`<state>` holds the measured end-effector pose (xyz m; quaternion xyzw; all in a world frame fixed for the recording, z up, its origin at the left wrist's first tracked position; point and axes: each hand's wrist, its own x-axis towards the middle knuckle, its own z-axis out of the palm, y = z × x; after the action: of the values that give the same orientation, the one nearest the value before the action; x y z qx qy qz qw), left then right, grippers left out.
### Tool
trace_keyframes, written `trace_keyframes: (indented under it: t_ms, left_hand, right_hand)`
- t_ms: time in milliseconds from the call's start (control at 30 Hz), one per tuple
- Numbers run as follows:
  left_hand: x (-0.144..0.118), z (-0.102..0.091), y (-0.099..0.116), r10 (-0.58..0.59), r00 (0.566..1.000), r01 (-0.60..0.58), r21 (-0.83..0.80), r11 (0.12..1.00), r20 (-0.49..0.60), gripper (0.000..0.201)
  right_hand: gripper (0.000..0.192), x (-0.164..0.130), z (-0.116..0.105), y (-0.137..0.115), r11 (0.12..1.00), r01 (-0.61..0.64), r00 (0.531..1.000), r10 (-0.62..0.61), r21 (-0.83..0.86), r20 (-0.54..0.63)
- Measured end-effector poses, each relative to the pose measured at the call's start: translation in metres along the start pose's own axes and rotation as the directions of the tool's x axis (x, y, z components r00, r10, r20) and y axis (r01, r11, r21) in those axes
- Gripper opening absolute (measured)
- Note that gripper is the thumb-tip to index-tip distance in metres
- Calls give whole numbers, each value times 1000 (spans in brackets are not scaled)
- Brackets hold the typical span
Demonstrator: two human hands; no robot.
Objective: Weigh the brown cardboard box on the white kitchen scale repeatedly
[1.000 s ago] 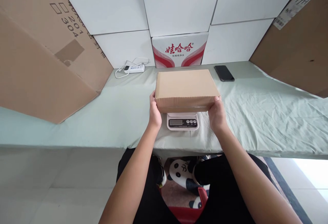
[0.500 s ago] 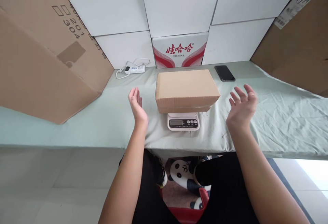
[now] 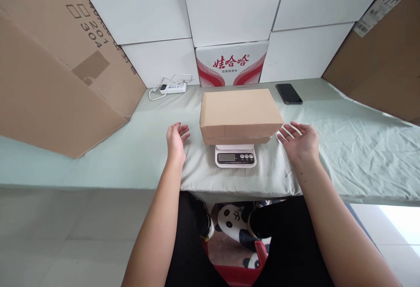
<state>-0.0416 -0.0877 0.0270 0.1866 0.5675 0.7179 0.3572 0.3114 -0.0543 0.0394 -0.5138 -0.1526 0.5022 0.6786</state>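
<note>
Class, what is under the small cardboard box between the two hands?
A white digital scale: its front, with display and buttons, shows. The cardboard box covers the rest.

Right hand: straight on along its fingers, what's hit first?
Right hand likely meets the brown cardboard box on the scale, near its front right corner; relative height is unclear from this view.

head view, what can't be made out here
In the head view:
Scale: top mostly hidden by the cardboard box.
Inside of the cardboard box: hidden by its closed top.
Display reading: too small to tell.
Button labels: too small.
Left carton: cut off by the picture edge.
</note>
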Motion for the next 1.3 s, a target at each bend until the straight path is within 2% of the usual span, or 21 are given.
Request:
trace_keyframes:
  t_ms: [300, 600, 833, 1300]
  left_hand:
    - [-3, 3, 1, -28, 1000, 28, -10, 1000, 0, 9]
    - [1, 1, -4, -6, 1000, 5, 11, 1000, 29, 15]
    - [-1, 2, -3, -31, 999, 31, -3, 1000, 18, 11]
    - [-5, 4, -1, -41, 999, 41, -7, 999, 26, 8]
  right_hand:
    - [9, 0, -1, 4, 999, -29, 998, 28, 27, 63]
    - [13, 3, -3, 6, 1000, -22, 993, 20, 9, 114]
    - [10, -7, 4, 1, 994, -96, 993, 93, 42, 70]
    - [11, -15, 10, -4, 984, -162, 984, 155, 74, 88]
